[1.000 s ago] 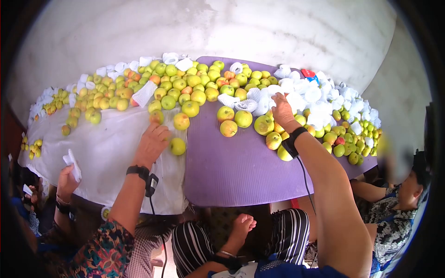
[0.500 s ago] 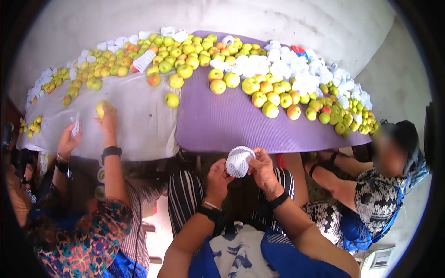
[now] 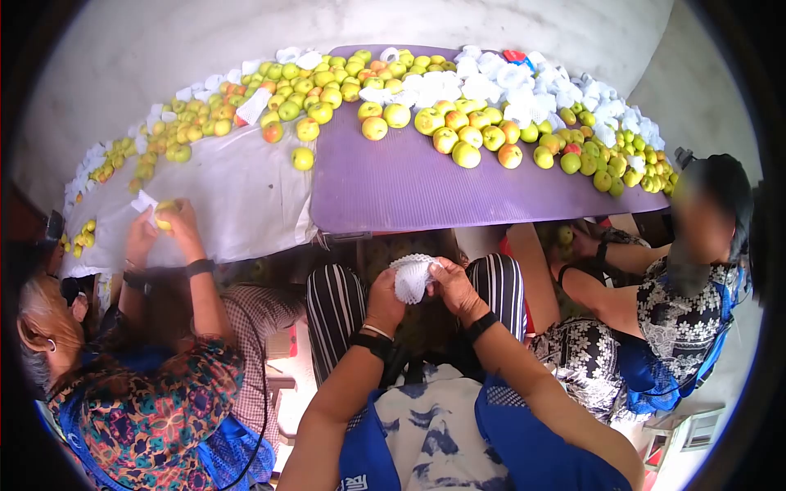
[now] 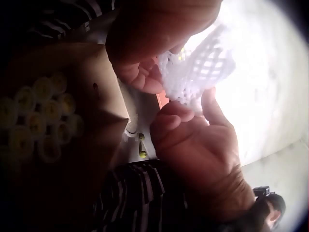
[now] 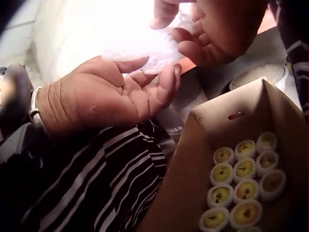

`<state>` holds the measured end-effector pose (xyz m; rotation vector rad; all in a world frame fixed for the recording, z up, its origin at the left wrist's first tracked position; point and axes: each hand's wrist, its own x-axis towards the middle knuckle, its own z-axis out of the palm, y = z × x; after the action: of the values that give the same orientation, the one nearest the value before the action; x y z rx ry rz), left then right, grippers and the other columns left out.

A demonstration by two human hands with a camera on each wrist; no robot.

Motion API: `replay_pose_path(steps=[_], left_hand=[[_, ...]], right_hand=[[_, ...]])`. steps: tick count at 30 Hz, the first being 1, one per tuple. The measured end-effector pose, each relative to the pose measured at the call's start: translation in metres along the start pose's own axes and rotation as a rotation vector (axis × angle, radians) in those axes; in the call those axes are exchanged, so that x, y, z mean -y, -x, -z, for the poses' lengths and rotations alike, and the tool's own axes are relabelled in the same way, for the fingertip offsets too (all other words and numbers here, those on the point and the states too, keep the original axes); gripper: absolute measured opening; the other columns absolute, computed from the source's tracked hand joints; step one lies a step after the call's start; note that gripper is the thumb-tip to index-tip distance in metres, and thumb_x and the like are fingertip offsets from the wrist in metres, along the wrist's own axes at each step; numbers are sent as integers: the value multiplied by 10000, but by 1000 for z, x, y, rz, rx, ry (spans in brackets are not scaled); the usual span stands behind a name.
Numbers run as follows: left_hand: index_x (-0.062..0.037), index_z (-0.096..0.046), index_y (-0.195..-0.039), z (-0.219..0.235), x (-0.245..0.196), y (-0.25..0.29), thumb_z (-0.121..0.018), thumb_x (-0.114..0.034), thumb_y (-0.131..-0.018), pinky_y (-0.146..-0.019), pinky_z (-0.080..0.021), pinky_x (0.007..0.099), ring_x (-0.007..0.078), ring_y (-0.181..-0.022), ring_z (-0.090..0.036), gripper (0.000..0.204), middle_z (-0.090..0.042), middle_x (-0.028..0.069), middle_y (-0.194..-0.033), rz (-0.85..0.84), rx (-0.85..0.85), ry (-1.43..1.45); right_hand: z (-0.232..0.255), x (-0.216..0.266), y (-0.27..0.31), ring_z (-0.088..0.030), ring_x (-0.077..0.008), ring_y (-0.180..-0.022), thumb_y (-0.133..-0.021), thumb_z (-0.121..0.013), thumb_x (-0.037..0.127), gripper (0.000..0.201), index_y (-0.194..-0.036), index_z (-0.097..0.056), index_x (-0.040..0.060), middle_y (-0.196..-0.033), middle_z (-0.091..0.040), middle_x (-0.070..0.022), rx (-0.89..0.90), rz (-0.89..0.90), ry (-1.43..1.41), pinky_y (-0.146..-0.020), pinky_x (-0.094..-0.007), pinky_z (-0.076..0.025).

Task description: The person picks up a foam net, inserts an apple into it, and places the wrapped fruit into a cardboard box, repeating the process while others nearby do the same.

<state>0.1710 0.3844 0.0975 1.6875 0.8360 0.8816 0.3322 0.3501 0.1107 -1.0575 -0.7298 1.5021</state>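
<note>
Over the lap, both hands hold a white foam net sleeve [image 3: 412,282]. My left hand [image 3: 383,299] pinches its left edge, and my right hand [image 3: 457,288] grips the other side with thumb and fingertips. From the left wrist view, the open mesh of the foam net [image 4: 207,63] shows brightly between the two hands, and a small yellow-green spot shows through near the fingers. I cannot tell whether an apple is inside. Below the hands, a cardboard box [image 5: 217,113] holds rows of apples [image 5: 245,166] in foam nets.
Loose yellow-green apples [image 3: 467,154] and a heap of white foam nets [image 3: 499,78] lie on the purple mat [image 3: 393,192] ahead. At left, a neighbour's hand [image 3: 182,225] holds an apple beside a grey-white cloth [image 3: 246,180]. Another person [image 3: 655,327] sits at right.
My right hand has come back from the apples and nets on the mat to meet my left over the lap. The net's round mouth faced up half a second ago; now it looks folded.
</note>
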Motion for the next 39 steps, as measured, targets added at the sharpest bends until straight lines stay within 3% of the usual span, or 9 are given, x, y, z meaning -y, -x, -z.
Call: replay_pose_path(steps=[2,6,13,20,22,26,29,32,39], left_hand=[[-39,-479,-1112,-9,8,-5,-393,-182,-892,-881,-418,384,249,-1034,-517,276,-542,101,-1118,335,-119,1428],[-69,-478,-1139,-15,14,4,-367,-241,-903,-856,-427,406,241,-1033,-514,313,-541,84,-1119,533,-143,1505],[-52,-480,-1115,-25,12,11,-427,-160,-849,-805,-452,371,208,-948,-553,292,-548,84,-1088,728,-75,1247],[-11,-452,-1135,-35,19,5,-539,-35,-734,-751,-454,299,152,-928,-535,411,-542,64,-1032,86,-196,515],[11,-448,-1153,-32,16,5,-573,-68,-744,-706,-459,285,147,-899,-541,435,-554,68,-1006,13,-229,438],[-4,-549,-979,-16,1,2,-547,-82,-778,-682,-466,294,174,-764,-582,216,-590,61,-886,457,-454,809],[-2,-556,-972,-17,10,3,-536,-91,-789,-643,-464,289,176,-729,-585,204,-595,65,-859,490,-449,813],[-6,-533,-1011,-25,16,3,-509,-64,-781,-662,-469,290,179,-748,-576,239,-579,68,-884,425,-368,645],[-1,-494,-1064,-26,4,8,-488,-55,-781,-689,-471,306,186,-781,-569,289,-564,69,-907,432,-354,870]], right_hand=[[4,0,-2,-530,-118,-679,-846,-538,263,267,-981,-554,33,-834,-579,-31,0,-10,-27,-615,-254,-442],[-4,4,-1,-563,-202,-906,-850,-530,260,330,-1039,-535,-10,-1012,-583,-88,86,-19,-288,-793,-342,-445],[7,-26,-11,-576,-188,-783,-841,-524,191,210,-910,-576,-1,-868,-599,-73,-126,-90,-295,-713,-320,-461],[12,-28,-11,-544,-153,-626,-851,-497,203,213,-745,-580,37,-694,-566,-44,-390,-125,30,-572,-291,-437],[13,-34,-11,-524,-148,-598,-833,-528,235,239,-700,-575,43,-660,-556,-35,-271,-79,186,-559,-298,-431],[-3,-15,-1,-524,-133,-674,-810,-560,252,240,-816,-581,13,-736,-569,-37,-297,-301,294,-640,-280,-434],[-3,-24,-6,-528,-134,-839,-792,-594,290,386,-1024,-530,-11,-910,-571,-54,-229,97,183,-782,-277,-418],[-17,-12,5,-484,-143,-1004,-763,-647,291,588,-1199,-407,-21,-1105,-511,-83,127,-1,353,-906,-297,-367],[-19,-19,6,-539,-154,-880,-741,-623,99,418,-1113,-467,-12,-996,-553,-73,211,-376,264,-774,-286,-449]])
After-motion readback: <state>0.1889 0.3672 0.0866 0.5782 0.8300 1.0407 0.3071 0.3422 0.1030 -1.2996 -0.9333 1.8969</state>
